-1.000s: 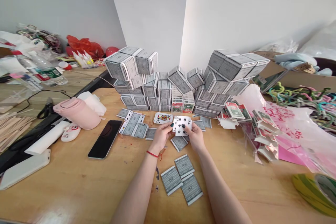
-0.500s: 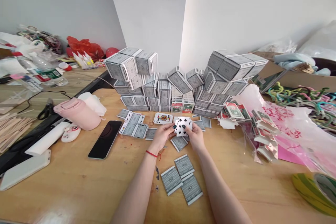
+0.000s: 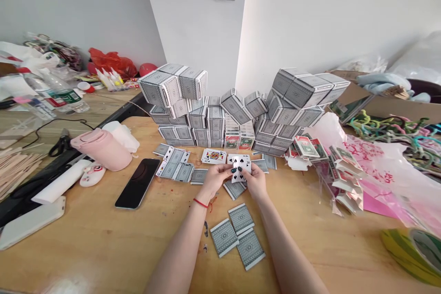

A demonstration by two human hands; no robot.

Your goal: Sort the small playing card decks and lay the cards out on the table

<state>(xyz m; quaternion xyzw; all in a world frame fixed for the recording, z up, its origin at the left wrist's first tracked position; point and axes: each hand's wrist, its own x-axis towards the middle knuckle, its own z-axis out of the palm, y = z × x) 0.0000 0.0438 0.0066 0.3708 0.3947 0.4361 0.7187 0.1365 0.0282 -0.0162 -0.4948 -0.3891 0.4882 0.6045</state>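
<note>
Playing cards [image 3: 239,167], a small bunch showing spades, are pinched between the left hand [image 3: 217,179] and right hand [image 3: 257,181], held just above the tabletop [image 3: 86,243], with the fingers [image 3: 234,170] closed on their edges. A flat card box [image 3: 234,189] lies directly under the hands, and three more grey boxes [image 3: 223,237] sit nearer the body at 6 o'clock. At 12 o'clock lies a face-up card [image 3: 214,156], and at 11 o'clock a loose group of open boxes [image 3: 174,166] waits near a phone [image 3: 138,183] at 9 o'clock. Beyond them, a tall wall of stacked boxes [image 3: 216,119] shows that many are already assembled, while the loose ones remain. Nothing blocks the hands. A pink plastic bag [image 3: 379,170] lies well off at 3 o'clock.
</note>
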